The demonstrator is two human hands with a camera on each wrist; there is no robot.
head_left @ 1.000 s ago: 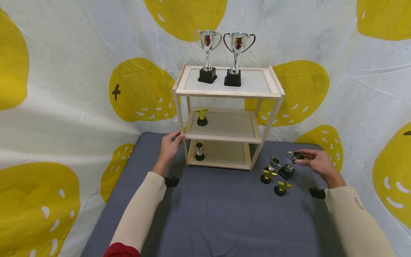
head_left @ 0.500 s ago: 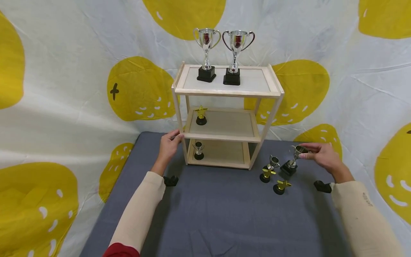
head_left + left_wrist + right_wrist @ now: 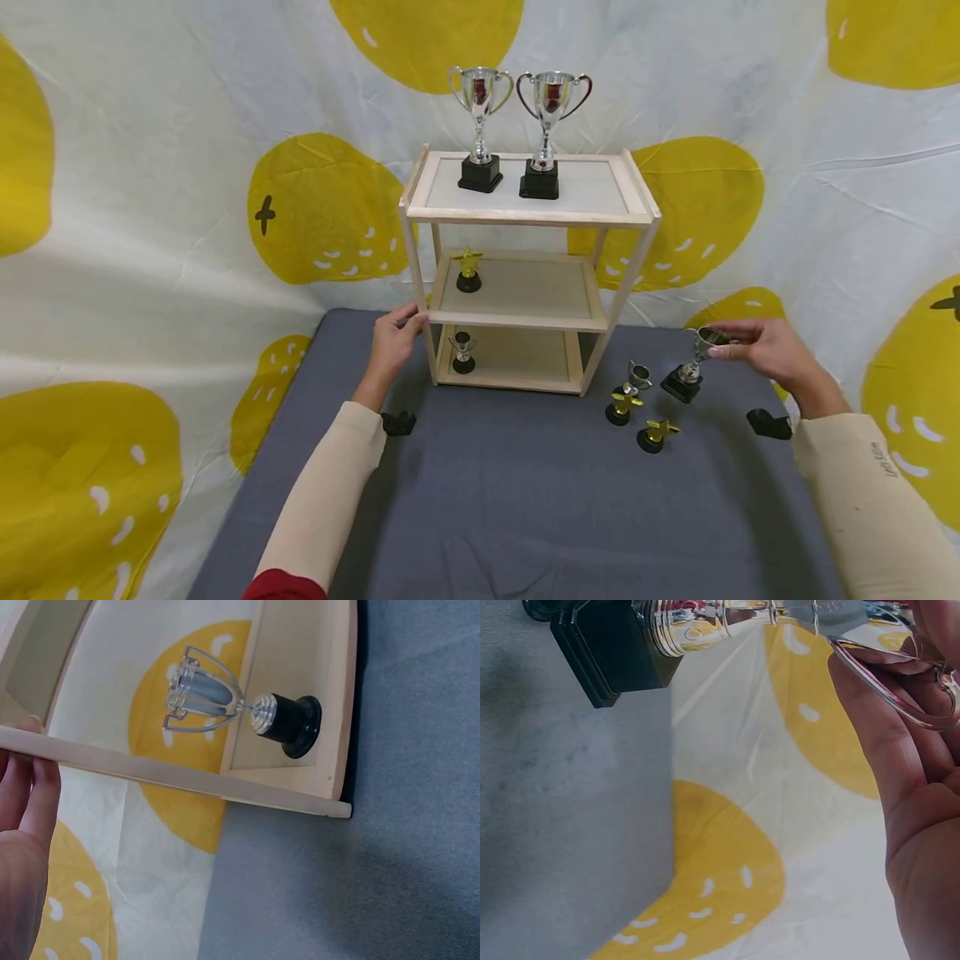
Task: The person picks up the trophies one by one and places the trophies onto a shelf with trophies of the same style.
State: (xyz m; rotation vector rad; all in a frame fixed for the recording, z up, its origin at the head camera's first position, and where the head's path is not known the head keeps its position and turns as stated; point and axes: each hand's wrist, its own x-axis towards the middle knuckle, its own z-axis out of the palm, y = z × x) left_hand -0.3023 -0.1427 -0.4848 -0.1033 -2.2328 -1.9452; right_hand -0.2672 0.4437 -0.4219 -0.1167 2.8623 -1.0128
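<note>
My right hand (image 3: 780,360) pinches a silver trophy cup (image 3: 693,364) by its bowl, tilted, at the right of the head view. In the right wrist view the fingers lie by the handle, and the trophy's black square base (image 3: 619,649) points away from the hand. On the left, my left hand (image 3: 392,350) grips the front left post of a wooden three-tier shelf (image 3: 517,323); in the left wrist view its fingers (image 3: 34,791) meet the post. Inside the bottom tier stands a small silver trophy cup (image 3: 225,701) with a black round base.
Two large silver trophy cups (image 3: 477,129) stand on the top tier. A gold star trophy (image 3: 468,271) is on the middle tier's left. On the grey cloth, right of the shelf, are another small silver cup (image 3: 637,377) and two gold star trophies (image 3: 658,433).
My right hand has moved right and slightly back with the trophy cup, lifting it away from the smaller trophies. The left hand stays on the shelf post.
</note>
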